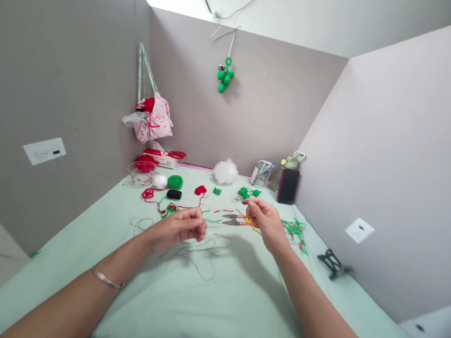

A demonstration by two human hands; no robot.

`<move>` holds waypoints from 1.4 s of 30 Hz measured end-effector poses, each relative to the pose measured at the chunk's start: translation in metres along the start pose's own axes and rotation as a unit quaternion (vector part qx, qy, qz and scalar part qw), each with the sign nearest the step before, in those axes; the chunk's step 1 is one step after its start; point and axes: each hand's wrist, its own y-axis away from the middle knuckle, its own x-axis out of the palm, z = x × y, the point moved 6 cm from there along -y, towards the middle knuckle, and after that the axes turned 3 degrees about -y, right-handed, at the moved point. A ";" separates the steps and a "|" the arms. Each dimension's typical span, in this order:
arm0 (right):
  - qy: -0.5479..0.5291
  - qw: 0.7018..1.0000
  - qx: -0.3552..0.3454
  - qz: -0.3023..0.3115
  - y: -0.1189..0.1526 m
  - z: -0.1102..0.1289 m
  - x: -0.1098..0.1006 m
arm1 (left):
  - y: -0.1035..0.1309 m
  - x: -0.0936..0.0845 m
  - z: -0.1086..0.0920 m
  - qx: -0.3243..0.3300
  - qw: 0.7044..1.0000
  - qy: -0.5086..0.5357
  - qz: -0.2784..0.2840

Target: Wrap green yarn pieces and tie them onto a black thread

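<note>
Thin grey thread (195,252) lies in loose loops on the pale green tablecloth (209,308), and it seems to be the stuff in hand: the left hand (180,230) is curled nearly shut, fingertips pinched together just above those loops, and a fine line appears to run from it toward the right hand (265,219), whose thumb and forefinger are pressed together on something too small to make out, perhaps a needle or the thread's end. What exactly either pinch holds cannot be told for certain. Just beyond the right hand, flat on the cloth, rests a pair of thread snips (239,220) with an orange handle, and to its right a tangle of green yarn scraps (295,231). Farther back stand a green yarn ball (175,182), a white ball (160,181), a black spool (174,194), small red and green crocheted pieces (247,192), a tuft of white stuffing (225,171) and a clear cup (261,173); a finished green crochet charm (224,76) hangs on the rear partition. Judging from the pose, the step looks like threading or drawing a length taut between both hands; any following move would call for steady, close fingertip control and keeping the slack loops clear of tangling.
</note>
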 end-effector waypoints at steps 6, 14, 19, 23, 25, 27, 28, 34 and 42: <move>0.052 0.994 -0.081 -0.056 0.001 0.009 -0.005 | -0.002 -0.004 0.003 -0.003 0.997 -0.067 -0.024; 0.116 0.978 -0.158 -0.078 0.010 0.020 -0.003 | -0.007 -0.024 0.004 0.017 0.974 -0.180 -0.139; 0.114 0.979 -0.158 -0.065 0.007 0.016 0.000 | -0.003 -0.024 -0.001 0.017 0.976 -0.163 -0.145; 0.121 0.977 -0.166 -0.051 0.005 0.015 0.002 | -0.003 -0.018 -0.001 0.011 0.982 -0.143 -0.119; 0.122 0.977 -0.169 -0.047 0.005 0.015 0.002 | -0.003 -0.016 0.001 0.002 0.984 -0.134 -0.115; 0.121 0.976 -0.174 -0.044 0.005 0.017 0.003 | -0.003 -0.016 0.002 0.002 0.985 -0.126 -0.115; 0.119 0.976 -0.176 -0.044 0.006 0.018 0.003 | -0.003 -0.016 0.002 0.006 0.986 -0.121 -0.117; 0.122 0.971 -0.196 -0.064 0.011 0.022 0.004 | -0.003 -0.024 -0.001 0.045 0.989 -0.084 -0.110; 0.181 0.949 -0.236 -0.106 0.019 0.027 0.005 | 0.000 -0.004 -0.001 0.042 0.988 -0.150 -0.012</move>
